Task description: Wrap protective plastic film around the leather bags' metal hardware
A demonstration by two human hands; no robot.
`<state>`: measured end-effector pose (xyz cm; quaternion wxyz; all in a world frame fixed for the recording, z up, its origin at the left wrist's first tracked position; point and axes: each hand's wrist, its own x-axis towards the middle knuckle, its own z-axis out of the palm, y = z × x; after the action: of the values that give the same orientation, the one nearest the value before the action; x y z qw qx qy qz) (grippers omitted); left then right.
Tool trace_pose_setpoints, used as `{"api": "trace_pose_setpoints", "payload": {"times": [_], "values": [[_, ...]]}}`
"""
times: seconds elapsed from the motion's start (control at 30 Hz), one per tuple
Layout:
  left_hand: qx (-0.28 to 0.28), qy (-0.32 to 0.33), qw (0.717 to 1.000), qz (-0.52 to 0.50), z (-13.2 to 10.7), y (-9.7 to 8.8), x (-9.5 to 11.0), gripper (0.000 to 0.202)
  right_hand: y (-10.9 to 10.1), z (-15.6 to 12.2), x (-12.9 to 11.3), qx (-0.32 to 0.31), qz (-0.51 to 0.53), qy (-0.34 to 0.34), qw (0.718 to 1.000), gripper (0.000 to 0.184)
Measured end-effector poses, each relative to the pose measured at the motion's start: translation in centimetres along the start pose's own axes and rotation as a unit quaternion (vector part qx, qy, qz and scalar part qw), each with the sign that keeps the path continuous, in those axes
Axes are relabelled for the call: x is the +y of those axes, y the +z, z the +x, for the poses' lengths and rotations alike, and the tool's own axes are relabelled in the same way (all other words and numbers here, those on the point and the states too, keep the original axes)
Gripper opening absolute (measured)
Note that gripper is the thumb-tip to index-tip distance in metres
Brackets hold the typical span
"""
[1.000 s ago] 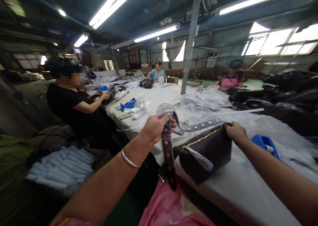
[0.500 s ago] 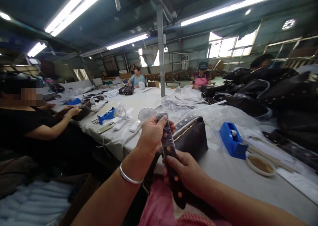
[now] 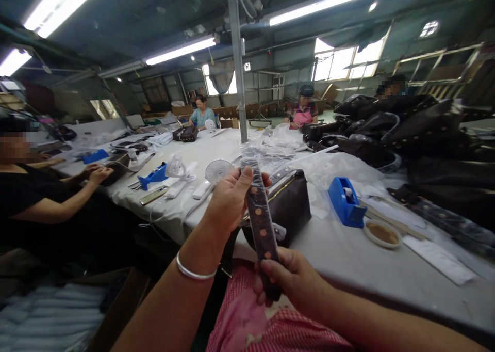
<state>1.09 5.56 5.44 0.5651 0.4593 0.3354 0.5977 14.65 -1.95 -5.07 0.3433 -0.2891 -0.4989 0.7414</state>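
Observation:
A dark bag strap (image 3: 260,219) with several gold-coloured studs stands nearly upright before me, clear plastic film shining over it. My left hand (image 3: 228,194), with a silver bangle on the wrist, pinches the strap near its top end. Lower down, my right hand (image 3: 284,274) is closed around the bottom end, thumb on the front face. Just behind the strap, a dark brown bag (image 3: 296,202) with a gold zipper rests on the table's near edge. Part of the bag is hidden by the strap and my hands.
Right of the bag stand a blue tape dispenser (image 3: 346,202) and a round shallow dish (image 3: 382,234). Dark bags (image 3: 436,130) pile up at the right. A small fan (image 3: 218,171) and another blue dispenser (image 3: 152,176) lie left. A co-worker (image 3: 50,187) sits at the left.
My right hand has slid down the strap to its bottom end, and more film-covered strap shows between my hands. The view has swung a little to the right and down.

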Motion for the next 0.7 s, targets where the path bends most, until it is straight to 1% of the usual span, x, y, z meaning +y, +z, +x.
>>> {"api": "trace_pose_setpoints", "payload": {"times": [0.07,0.1,0.13,0.17,0.2,0.23,0.27,0.3,0.33,0.37,0.43,0.47,0.5,0.57,0.63,0.7], "values": [[-0.073,-0.04,0.996,0.046,-1.9,-0.5,-0.7,0.041,-0.7,0.2,-0.3,-0.006,-0.052,-0.045,0.998,0.048],[-0.093,-0.066,0.99,0.08,-2.9,-0.9,-1.0,0.041,-1.0,0.2,-0.5,-0.01,-0.09,-0.072,0.993,0.046],[-0.099,-0.094,0.984,0.114,-3.7,-1.5,-1.2,0.038,-1.4,0.2,-0.6,-0.014,-0.135,-0.1,0.986,0.044],[-0.089,-0.111,0.981,0.133,-4.4,-2.3,-1.4,0.034,-1.8,0.1,-0.8,-0.018,-0.189,-0.13,0.973,0.041],[-0.067,-0.114,0.981,0.143,-4.8,-3.2,-1.3,0.032,-2.1,-0.1,-0.8,-0.021,-0.248,-0.157,0.956,0.037],[-0.038,-0.104,0.982,0.149,-5.0,-4.4,-1.2,0.03,-2.5,-0.2,-0.8,-0.021,-0.305,-0.175,0.936,0.033],[-0.012,-0.081,0.984,0.159,-5.0,-5.8,-1.1,0.029,-2.9,-0.4,-0.5,-0.016,-0.353,-0.179,0.918,0.029],[0.009,-0.056,0.983,0.173,-4.8,-7.3,-1.1,0.029,-3.4,-0.5,0.0,-0.003,-0.388,-0.167,0.906,0.026],[0.023,-0.044,0.98,0.191,-4.5,-8.8,-1.2,0.028,-3.9,-0.5,0.8,0.02,-0.409,-0.143,0.901,0.024],[0.033,-0.05,0.977,0.205,-4.2,-10.2,-1.6,0.029,-4.6,-0.5,1.8,0.052,-0.416,-0.112,0.901,0.023],[0.063,-0.099,0.971,0.209,-3.8,-12.4,-3.0,0.031,-6.1,-0.3,4.3,0.138,-0.406,-0.061,0.901,0.022],[0.067,-0.133,0.971,0.189,-3.7,-13.1,-4.0,0.035,-7.0,-0.1,5.7,0.188,-0.392,-0.05,0.899,0.025],[0.057,-0.165,0.973,0.152,-3.8,-13.3,-5.2,0.041,-7.9,0.2,7.0,0.231,-0.37,-0.047,0.899,0.032],[0.044,-0.182,0.98,0.067,-4.2,-12.9,-7.5,0.046,-9.7,0.8,9.0,0.283,-0.313,-0.034,0.906,0.054],[0.011,-0.169,0.985,0.006,-4.9,-11.6,-9.3,0.045,-11.3,1.5,10.1,0.306,-0.27,-0.022,0.913,0.069],[-0.041,-0.162,0.986,-0.015,-5.7,-10.1,-10.4,0.045,-12.7,2.1,10.1,0.323,-0.266,-0.036,0.908,0.074]]}}
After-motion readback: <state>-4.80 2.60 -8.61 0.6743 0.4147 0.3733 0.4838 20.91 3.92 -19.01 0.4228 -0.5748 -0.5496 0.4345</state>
